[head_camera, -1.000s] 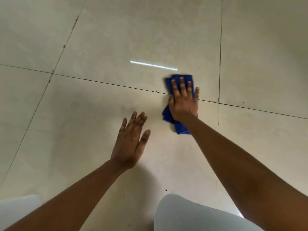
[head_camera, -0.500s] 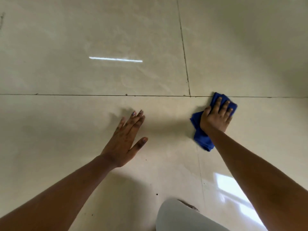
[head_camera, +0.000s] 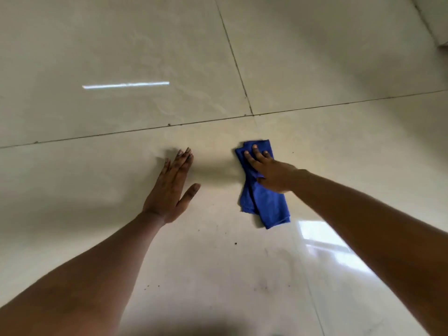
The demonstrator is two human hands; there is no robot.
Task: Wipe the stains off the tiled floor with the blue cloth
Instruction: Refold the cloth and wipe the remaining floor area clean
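A folded blue cloth [head_camera: 265,204] lies on the glossy beige tiled floor [head_camera: 121,44], just below a dark grout line. My right hand [head_camera: 271,170] presses flat on the cloth's upper half, fingers spread over it. My left hand [head_camera: 171,190] rests flat on the bare tile to the left of the cloth, fingers together, thumb out, holding nothing. Small dark specks [head_camera: 235,243] and faint smudges [head_camera: 263,286] dot the tile nearer to me, below both hands.
Dark grout lines [head_camera: 252,114] cross just beyond the hands. A bright strip of reflected light [head_camera: 126,85] lies on the far tile, and a window reflection [head_camera: 327,246] shines under my right forearm. A wall base or step edge [head_camera: 436,20] shows at the top right.
The cloth under my right hand has slid left and nearer, away from the grout crossing. My left hand stays flat on the tile. The view has shifted, and my knee is out of view.
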